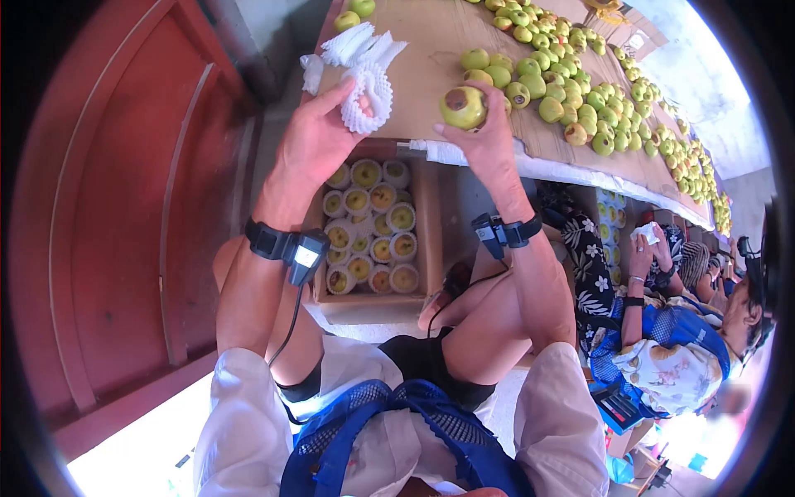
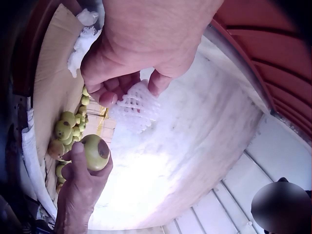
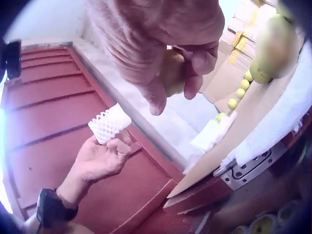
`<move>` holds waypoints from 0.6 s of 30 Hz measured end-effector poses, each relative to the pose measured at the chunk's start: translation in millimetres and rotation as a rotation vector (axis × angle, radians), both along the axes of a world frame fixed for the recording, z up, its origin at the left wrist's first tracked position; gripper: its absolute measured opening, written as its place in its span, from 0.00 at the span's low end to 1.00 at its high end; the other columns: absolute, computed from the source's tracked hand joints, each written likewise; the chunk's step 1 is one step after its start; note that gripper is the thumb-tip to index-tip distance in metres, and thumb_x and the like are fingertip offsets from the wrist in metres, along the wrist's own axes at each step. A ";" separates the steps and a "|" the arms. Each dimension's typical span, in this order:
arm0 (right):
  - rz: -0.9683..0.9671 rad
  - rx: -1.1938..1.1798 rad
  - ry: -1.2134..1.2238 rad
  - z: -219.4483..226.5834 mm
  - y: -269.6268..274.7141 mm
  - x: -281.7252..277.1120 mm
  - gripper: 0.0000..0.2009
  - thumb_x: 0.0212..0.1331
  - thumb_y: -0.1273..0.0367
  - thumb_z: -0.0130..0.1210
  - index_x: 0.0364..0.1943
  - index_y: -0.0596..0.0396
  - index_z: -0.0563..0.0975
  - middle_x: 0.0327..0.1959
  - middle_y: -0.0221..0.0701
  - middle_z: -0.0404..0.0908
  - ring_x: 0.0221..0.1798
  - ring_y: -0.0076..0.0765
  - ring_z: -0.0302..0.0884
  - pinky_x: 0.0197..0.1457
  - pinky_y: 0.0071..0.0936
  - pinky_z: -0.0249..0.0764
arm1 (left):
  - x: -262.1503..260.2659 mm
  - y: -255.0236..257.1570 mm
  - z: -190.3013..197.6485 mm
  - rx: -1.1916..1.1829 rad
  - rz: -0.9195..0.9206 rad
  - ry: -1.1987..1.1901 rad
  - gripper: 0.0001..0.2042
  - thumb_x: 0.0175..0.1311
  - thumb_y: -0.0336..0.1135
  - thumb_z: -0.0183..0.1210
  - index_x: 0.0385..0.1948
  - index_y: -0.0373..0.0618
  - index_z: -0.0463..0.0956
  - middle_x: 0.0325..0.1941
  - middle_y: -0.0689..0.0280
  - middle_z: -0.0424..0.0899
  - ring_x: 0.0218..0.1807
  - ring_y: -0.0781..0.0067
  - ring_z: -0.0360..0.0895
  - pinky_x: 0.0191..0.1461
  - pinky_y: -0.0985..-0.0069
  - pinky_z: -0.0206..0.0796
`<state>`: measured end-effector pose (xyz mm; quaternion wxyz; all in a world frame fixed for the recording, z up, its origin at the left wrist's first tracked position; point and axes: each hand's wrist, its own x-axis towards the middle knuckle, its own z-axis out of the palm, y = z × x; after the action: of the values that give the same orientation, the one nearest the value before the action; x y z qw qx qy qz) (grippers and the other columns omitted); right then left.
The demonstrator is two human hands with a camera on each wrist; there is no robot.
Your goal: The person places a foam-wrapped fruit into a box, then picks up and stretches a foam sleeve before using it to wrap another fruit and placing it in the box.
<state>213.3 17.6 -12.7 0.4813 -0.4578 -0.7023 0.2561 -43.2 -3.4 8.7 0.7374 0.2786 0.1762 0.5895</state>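
The left hand (image 1: 319, 132) holds a white foam net sleeve (image 1: 367, 99) above the near left part of the table; in the left wrist view thumb and fingers pinch the sleeve (image 2: 136, 107). The right hand (image 1: 489, 137) grips a green apple (image 1: 464, 108) with a brown patch, beside the loose apples. Sleeve and apple are apart. In the right wrist view the right hand (image 3: 161, 44) partly hides its apple (image 3: 172, 73), and the left hand (image 3: 102, 158) holds the sleeve up.
Many green apples (image 1: 571, 99) lie on the cardboard-covered table (image 1: 431, 50). More foam sleeves (image 1: 360, 45) lie at its left. Below the edge stands a carton (image 1: 373, 312) of sleeved apples. A red door (image 1: 124, 190) is at the left; another person (image 1: 662, 356) sits at the right.
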 end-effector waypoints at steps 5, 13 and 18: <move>0.124 -0.507 0.447 -1.5 15.4 16.2 0.36 0.48 0.71 0.74 0.62 0.59 0.66 0.46 0.30 0.76 0.42 0.24 0.77 0.37 0.21 0.73 | -6.5 -2.3 8.4 -0.074 0.036 -0.039 0.15 0.74 0.34 0.57 0.55 0.35 0.73 0.40 0.64 0.76 0.42 0.72 0.72 0.53 0.72 0.68; 0.107 -0.517 0.163 -30.1 32.4 -1.5 0.34 0.51 0.68 0.70 0.62 0.58 0.66 0.45 0.35 0.78 0.43 0.30 0.80 0.39 0.28 0.74 | -14.1 -1.2 6.3 -0.067 0.048 -0.101 0.15 0.73 0.33 0.58 0.56 0.34 0.73 0.41 0.62 0.77 0.43 0.71 0.73 0.54 0.71 0.68; -0.054 -0.084 -0.416 -51.5 43.6 -22.1 0.34 0.52 0.63 0.71 0.63 0.54 0.67 0.53 0.45 0.78 0.54 0.53 0.82 0.58 0.42 0.77 | -13.9 -2.2 9.2 -0.075 0.072 -0.111 0.15 0.72 0.32 0.59 0.56 0.34 0.74 0.42 0.62 0.78 0.44 0.70 0.73 0.56 0.70 0.69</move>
<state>191.1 61.2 -64.3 0.3130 -0.5391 -0.7627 0.1722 -57.1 -5.6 17.9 0.7343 0.2109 0.1669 0.6233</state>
